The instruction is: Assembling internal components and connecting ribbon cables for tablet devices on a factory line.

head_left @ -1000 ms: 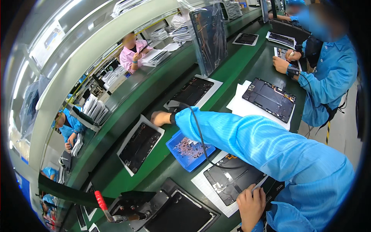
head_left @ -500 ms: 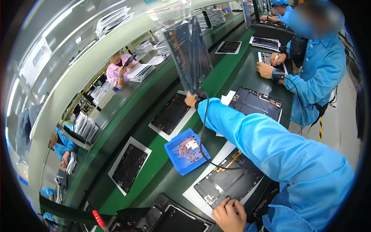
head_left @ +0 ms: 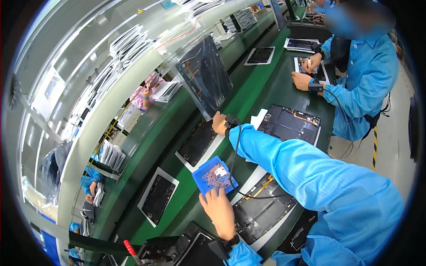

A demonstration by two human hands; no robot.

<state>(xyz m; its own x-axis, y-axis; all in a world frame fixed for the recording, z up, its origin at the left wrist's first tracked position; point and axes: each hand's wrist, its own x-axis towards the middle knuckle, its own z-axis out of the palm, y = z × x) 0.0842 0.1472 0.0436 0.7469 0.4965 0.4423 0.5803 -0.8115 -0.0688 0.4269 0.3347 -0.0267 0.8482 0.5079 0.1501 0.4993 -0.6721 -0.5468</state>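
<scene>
My right hand [head_left: 219,123] is at the end of a blue sleeve stretched out across the bench. Its fingers are closed on the bottom corner of a clear plastic bag [head_left: 220,98], which stands raised with a flat dark panel [head_left: 205,71] inside. Lower in the picture, my left hand [head_left: 218,212] has its fingers spread, its fingertips at the near edge of a blue tray [head_left: 200,176]; I cannot tell whether they touch it. Small pinkish parts and a few white pieces lie in the tray. Beside my left hand lies an opened dark device housing [head_left: 262,213] with orange ribbon cables.
Further dark housings lie on white sheets, one [head_left: 158,199] at left and another [head_left: 290,123] beyond my right sleeve. A black fixture with a red-handled lever [head_left: 129,248] stands at the lower left. A co-worker in blue [head_left: 364,84] works at the right.
My left hand has left the near edge of the opened housing and moved up to the blue tray, its fingers spreading. The bagged panel in my right hand has shifted left and down.
</scene>
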